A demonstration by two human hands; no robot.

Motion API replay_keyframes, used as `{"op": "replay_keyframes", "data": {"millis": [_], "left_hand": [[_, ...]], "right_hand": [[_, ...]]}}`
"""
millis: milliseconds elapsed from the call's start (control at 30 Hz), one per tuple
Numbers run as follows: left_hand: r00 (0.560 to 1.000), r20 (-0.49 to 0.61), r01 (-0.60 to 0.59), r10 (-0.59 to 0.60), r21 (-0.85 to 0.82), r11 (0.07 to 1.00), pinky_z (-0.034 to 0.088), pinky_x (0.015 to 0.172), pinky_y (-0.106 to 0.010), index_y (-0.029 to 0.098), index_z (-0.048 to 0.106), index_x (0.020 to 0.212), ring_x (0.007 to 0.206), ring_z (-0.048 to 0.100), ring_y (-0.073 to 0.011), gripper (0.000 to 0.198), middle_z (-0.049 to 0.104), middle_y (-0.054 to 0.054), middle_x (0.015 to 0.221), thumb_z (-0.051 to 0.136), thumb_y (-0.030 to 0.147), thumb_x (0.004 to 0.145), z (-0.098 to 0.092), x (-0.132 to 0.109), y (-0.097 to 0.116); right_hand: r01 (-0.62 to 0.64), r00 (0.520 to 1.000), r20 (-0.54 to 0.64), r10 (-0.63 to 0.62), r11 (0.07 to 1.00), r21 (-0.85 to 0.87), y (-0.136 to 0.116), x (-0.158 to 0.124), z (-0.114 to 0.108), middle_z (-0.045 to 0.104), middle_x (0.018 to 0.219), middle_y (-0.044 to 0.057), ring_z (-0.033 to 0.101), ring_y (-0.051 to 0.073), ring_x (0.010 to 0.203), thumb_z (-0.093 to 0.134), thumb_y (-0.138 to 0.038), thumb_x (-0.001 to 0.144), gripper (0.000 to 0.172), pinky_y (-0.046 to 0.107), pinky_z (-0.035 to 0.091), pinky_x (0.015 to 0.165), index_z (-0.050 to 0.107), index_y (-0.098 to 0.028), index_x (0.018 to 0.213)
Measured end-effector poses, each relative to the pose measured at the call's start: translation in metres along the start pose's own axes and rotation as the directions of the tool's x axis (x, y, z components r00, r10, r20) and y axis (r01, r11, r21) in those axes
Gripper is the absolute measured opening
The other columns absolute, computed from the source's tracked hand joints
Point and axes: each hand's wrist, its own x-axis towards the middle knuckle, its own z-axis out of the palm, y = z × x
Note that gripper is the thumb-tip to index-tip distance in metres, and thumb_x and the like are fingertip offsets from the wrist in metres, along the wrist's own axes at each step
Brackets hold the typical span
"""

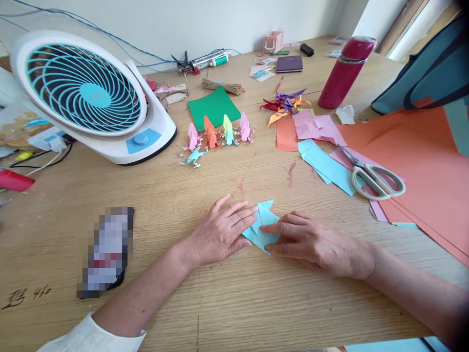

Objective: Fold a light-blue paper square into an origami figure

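Note:
A folded light-blue paper (269, 237) lies on the wooden table between my two hands, with a pointed flap at its top. My left hand (222, 230) rests palm down at its left side, fingers stretched and apart, the fingertips touching the paper's edge. From the right, my right hand (311, 239) grips the paper's lower right part, its index finger on top and its thumb at the bottom corner. The other fingers of that hand are curled and partly hidden. Beyond the hands stand several small folded paper figures (210, 132) in pink, orange, green and blue.
A white fan (95, 95) stands at back left; a phone (106, 252) with a blurred screen lies nearer. Scissors (377, 180) rest on coloured paper sheets (417, 161) at right. Behind are a green sheet (214, 107), folded paper pieces (287, 102) and a red flask (346, 73).

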Motion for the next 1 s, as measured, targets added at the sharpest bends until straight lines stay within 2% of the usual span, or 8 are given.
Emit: {"op": "replay_keyframes", "data": {"millis": [100,333,467,700,1000], "left_hand": [[1.000,-0.019,0.005,-0.005,-0.008,1.000,0.019,0.120,-0.056,0.015,0.052,0.137,0.136,0.046,-0.0286,0.049,0.053,-0.009,0.146,0.041,0.047,0.101,0.001,0.001,0.001],[0.999,-0.046,0.000,-0.001,-0.010,1.000,0.018,0.120,-0.055,0.016,0.049,0.140,0.138,0.044,-0.0279,0.049,0.052,-0.010,0.147,0.041,0.045,0.102,0.004,-0.002,0.000],[0.997,-0.068,0.022,-0.024,-0.041,0.999,0.017,0.120,-0.054,0.017,0.045,0.144,0.133,0.047,-0.0260,0.050,0.057,-0.011,0.143,0.038,0.044,0.103,0.006,0.001,0.001],[0.996,-0.055,0.068,-0.069,-0.019,0.998,0.023,0.117,-0.055,0.014,0.048,0.141,0.125,0.050,-0.0274,0.057,0.058,-0.014,0.137,0.035,0.052,0.101,0.008,0.010,0.004],[0.993,-0.047,0.107,-0.104,0.047,0.993,0.034,0.111,-0.054,0.016,0.054,0.137,0.122,0.053,-0.0285,0.051,0.058,-0.013,0.137,0.038,0.049,0.101,0.004,0.013,0.007]], "right_hand": [[0.008,1.000,-0.007,-0.009,1.000,-0.010,0.000,0.000,0.000,0.053,0.139,0.014,0.050,0.024,0.101,0.045,-0.013,0.096,0.033,0.041,0.042,0.089,0.064,-0.017,0.123],[0.003,1.000,-0.008,-0.004,1.000,-0.022,-0.001,-0.001,-0.002,0.054,0.138,0.015,0.051,0.023,0.099,0.043,-0.015,0.097,0.033,0.040,0.042,0.088,0.064,-0.018,0.123],[-0.001,1.000,0.012,0.001,1.000,-0.008,0.000,0.000,-0.001,0.053,0.140,0.014,0.051,0.024,0.099,0.041,-0.015,0.098,0.034,0.041,0.042,0.086,0.064,-0.018,0.123],[0.001,1.000,-0.002,-0.001,1.000,-0.002,0.000,0.000,-0.001,0.053,0.140,0.014,0.051,0.024,0.101,0.041,-0.016,0.098,0.033,0.041,0.042,0.088,0.063,-0.018,0.122],[-0.001,1.000,-0.006,0.000,1.000,-0.010,-0.001,0.001,-0.002,0.054,0.139,0.015,0.052,0.024,0.101,0.040,-0.016,0.099,0.034,0.041,0.042,0.089,0.063,-0.018,0.124]]}}
